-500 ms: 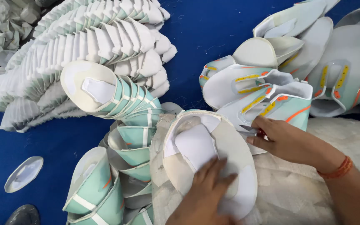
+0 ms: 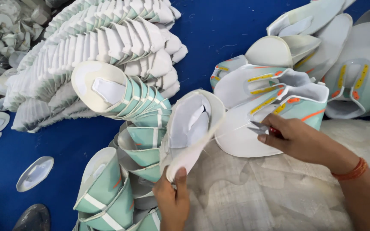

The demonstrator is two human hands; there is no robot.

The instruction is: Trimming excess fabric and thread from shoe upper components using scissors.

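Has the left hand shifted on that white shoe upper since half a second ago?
Yes. The left hand slid from the shoe upper face to its near edge, away from the nested mint stack.

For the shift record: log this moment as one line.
left hand: holds white shoe upper by its lower edge | right hand: grips small thread snips | nearby: stacked mint-green uppers, blue surface
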